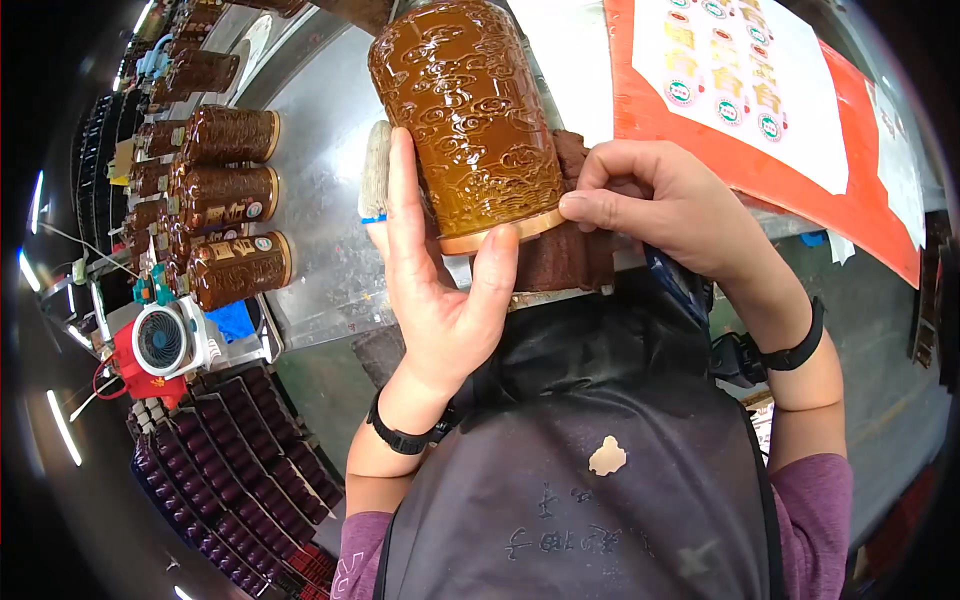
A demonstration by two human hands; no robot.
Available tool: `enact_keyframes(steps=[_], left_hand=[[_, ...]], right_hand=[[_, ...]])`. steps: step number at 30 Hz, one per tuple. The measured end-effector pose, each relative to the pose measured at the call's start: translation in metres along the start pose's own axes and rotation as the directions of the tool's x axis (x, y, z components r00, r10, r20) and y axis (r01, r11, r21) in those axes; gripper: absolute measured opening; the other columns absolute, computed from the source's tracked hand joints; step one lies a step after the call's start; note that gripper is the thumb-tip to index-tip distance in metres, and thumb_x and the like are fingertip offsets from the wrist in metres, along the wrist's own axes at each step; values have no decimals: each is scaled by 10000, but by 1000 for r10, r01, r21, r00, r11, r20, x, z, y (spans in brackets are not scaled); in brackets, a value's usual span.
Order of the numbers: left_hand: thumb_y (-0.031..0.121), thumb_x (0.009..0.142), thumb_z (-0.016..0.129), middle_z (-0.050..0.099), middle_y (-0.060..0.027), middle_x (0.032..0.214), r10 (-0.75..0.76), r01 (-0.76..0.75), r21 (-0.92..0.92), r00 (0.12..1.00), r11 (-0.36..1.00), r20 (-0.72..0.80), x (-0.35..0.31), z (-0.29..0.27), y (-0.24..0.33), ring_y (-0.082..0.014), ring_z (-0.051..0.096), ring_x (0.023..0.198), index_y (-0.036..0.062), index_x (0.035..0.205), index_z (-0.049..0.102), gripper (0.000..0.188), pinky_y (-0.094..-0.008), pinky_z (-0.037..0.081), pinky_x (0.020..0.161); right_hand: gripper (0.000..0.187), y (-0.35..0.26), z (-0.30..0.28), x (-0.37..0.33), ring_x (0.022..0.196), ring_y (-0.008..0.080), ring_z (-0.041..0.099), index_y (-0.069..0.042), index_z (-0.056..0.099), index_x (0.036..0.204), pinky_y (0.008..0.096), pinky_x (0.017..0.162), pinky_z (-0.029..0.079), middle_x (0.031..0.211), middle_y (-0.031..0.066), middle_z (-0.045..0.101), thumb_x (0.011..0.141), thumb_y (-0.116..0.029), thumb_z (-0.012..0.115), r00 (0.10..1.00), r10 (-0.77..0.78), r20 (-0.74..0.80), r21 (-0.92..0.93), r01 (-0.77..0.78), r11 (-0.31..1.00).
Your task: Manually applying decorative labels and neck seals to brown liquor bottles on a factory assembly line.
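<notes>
A large, glossy amber-brown bottle (475,115) with raised swirling relief lies tilted before me, its gold-banded base (500,232) toward my body. My left hand (445,315) grips the base end, with the thumb on the gold band and the index finger along the side. A knitted off-white covering with a blue edge (377,175) wraps other fingers of that hand. At the right of the band, thumb and index finger of my right hand (665,200) pinch close together against the edge. The bottle's far end runs out of view. Beneath it is a brown cloth (570,265).
Several similar bottles (235,195) line the metal table (320,260) at left. A small fan (160,340) stands near its corner. To the right, a printed label sheet (800,110) rests on a red board (900,240). Racks of dark purple items (235,470) fill the lower left.
</notes>
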State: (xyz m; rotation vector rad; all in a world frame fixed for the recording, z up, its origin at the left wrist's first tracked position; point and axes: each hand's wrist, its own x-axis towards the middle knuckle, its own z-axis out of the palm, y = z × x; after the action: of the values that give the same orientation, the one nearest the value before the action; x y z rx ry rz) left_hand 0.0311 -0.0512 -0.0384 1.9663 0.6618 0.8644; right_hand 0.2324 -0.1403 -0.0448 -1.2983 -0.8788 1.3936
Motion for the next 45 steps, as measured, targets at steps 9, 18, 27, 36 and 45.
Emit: enact_keyframes(steps=[9, 18, 27, 36, 45], left_hand=[[99, 825, 726, 346, -231, 1513, 32, -32, 39, 999, 999, 9, 0, -3, -2, -308, 362, 1398, -68, 1538, 218, 892, -403, 291, 1154], [278, 807, 824, 440, -189, 1476, 210, -224, 472, 974, 853, 83, 3, -13, -1, -319, 435, 1332, -25, 1468, 430, 828, -404, 316, 1129], [377, 758, 843, 434, -222, 1482, 220, -216, 444, 975, 870, 42, -2, -16, -13, -371, 436, 1333, 2, 1448, 473, 868, -440, 364, 1102], [397, 850, 751, 549, -188, 1342, 416, -433, 629, 890, 646, 186, -19, -32, -6, -373, 453, 1300, 122, 1188, 726, 437, -440, 438, 1050], [283, 790, 799, 550, -184, 1331, 435, -478, 621, 869, 621, 235, -19, -31, -6, -365, 455, 1290, 142, 1138, 758, 378, -422, 460, 1029]], right_hand=[[301, -2, 0, 1, 620, 33, 485, -6, 642, 793, 226, 537, 382, 661, -35, 547, 930, -265, 710, 1000, -21, 20, -41, 22, 999], [330, -9, 27, -61, 704, 101, 578, 3, 642, 826, 267, 668, 466, 741, 31, 624, 1033, -230, 532, 999, 8, -51, 9, -7, 1000], [281, -17, -16, -69, 923, 104, 585, -29, 646, 1083, 282, 843, 475, 928, 19, 641, 1001, -292, 588, 885, 327, 330, -133, -300, 945], [379, -17, 3, -35, 1010, 70, 559, -11, 528, 1267, 233, 912, 453, 1107, 28, 581, 910, -39, 652, 952, -192, -239, 73, 215, 974], [343, -14, 17, -25, 979, 62, 563, -8, 533, 1242, 218, 874, 465, 1070, 19, 585, 919, 1, 651, 942, -217, -258, 8, 226, 974]])
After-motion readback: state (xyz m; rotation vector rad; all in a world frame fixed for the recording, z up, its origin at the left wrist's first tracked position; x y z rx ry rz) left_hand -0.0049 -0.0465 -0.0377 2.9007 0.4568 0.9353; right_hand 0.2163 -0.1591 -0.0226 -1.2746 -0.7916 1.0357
